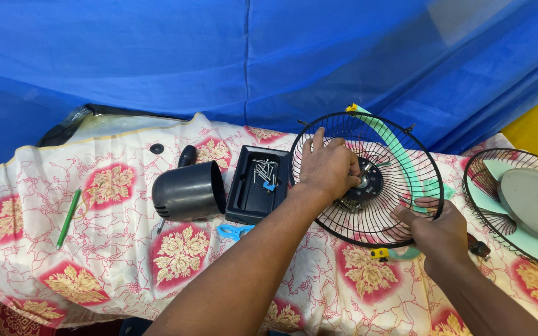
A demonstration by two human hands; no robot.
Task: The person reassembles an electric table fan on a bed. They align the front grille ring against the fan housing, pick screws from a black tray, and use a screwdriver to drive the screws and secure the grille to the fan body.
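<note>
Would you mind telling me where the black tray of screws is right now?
In the head view, the black tray of screws sits on the floral cloth, left of the wire fan guard and right of the dark motor housing.

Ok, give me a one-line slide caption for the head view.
Left hand at the hub of a black wire fan guard, right hand gripping its rim, above a floral tablecloth.

Both hands on black wire fan guard (400, 168): left (328, 167) at hub, right (437, 233) on rim
</note>
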